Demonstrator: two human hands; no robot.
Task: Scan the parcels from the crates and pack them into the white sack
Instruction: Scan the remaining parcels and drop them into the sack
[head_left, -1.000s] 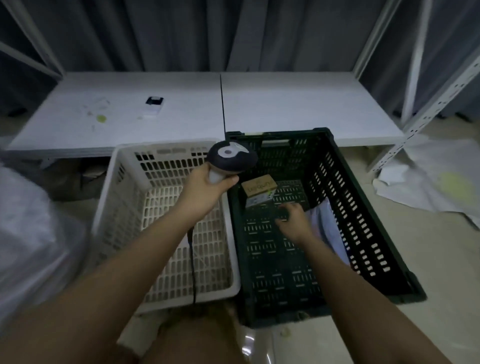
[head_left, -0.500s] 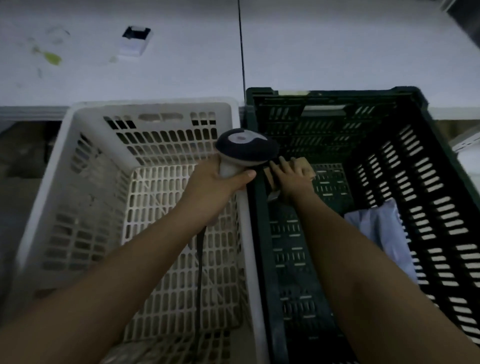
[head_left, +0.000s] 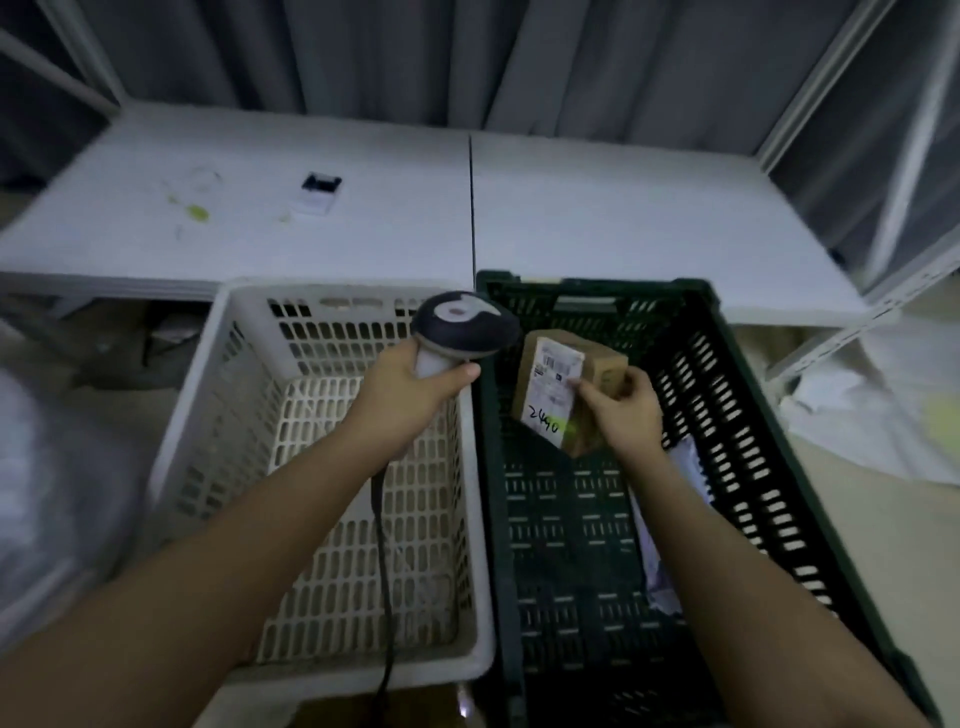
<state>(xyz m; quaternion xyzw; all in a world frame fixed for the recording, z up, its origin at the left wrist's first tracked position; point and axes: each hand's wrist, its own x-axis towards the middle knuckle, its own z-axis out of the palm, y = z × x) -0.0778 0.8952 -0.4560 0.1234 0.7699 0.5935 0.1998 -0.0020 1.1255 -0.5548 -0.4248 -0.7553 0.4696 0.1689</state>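
- Our right hand (head_left: 626, 413) pinched a small brown cardboard parcel (head_left: 569, 392) between thumb and fingers, holding it lifted above the floor of the dark green crate (head_left: 727, 441), label side turned up toward us.
- The parcel's white label (head_left: 556, 389) carried printed codes and a handwritten number in black; the box sat tilted, its far end toward the scanner.
- Our left hand (head_left: 410, 395) was wrapped tight around the pale handle of the barcode scanner (head_left: 465, 330), whose dark head hung over the rim between the two crates, just beside the parcel.
- The scanner's black cable (head_left: 382, 545) trailed down along our left forearm and across the white crate (head_left: 332, 467).
- The white crate stood at left, touching the green one at right; we could make out nothing lying on its slotted floor.
- In the green crate, a pale plastic mailer (head_left: 685, 467) leaned against the right wall, partly hidden behind our right forearm.
- At the far left edge, a blurred whitish mass (head_left: 47, 493) showed; we could not tell for certain that it was the sack.
- Beyond the crates, the white tabletop (head_left: 623, 223) held a small black-and-white device (head_left: 317, 192) and a few greenish stains (head_left: 197, 212).
- Crumpled pale sheets (head_left: 883, 395) lay on the floor at right, beside a metal shelf frame (head_left: 841, 332).
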